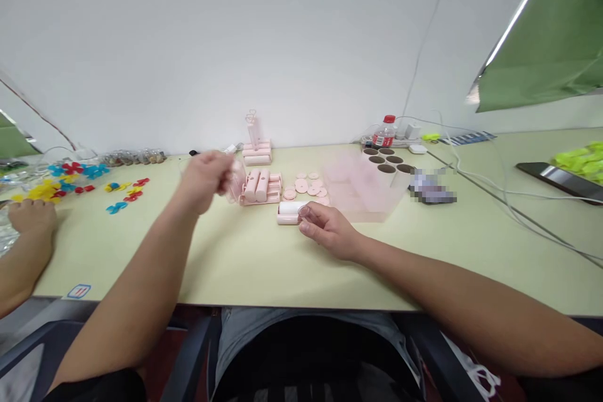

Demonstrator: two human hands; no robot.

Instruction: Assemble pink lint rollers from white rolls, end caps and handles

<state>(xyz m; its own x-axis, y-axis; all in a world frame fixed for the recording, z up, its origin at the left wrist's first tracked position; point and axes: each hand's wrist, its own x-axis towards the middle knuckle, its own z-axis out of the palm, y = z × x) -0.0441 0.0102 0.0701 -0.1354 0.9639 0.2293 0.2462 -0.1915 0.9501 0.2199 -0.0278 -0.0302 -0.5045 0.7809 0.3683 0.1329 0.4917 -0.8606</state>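
My left hand (pixel 207 179) is raised, fingers curled and somewhat blurred, beside a clear pinkish plastic container or bag (pixel 237 181); what it holds, if anything, I cannot make out. Between the fingers of my right hand (pixel 333 232) is a small clear plastic piece (pixel 304 211) with a rounded rim. Just behind that piece lies a pink holder with a white roll (pixel 291 208) on the table. Several pink cylinders and trays (pixel 257 186) sit together between the hands. Flat pink discs (pixel 308 186) lie loose behind my right hand.
A translucent pink box (pixel 358 191) stands right of the discs, beside brown-topped cylinders (pixel 387 168). Behind are a red-capped bottle (pixel 385 132) and a pink assembled piece (pixel 255 141). White cables (pixel 506 195) cross the right side. Another person's hand (pixel 32 217) rests near colourful parts (pixel 44 190).
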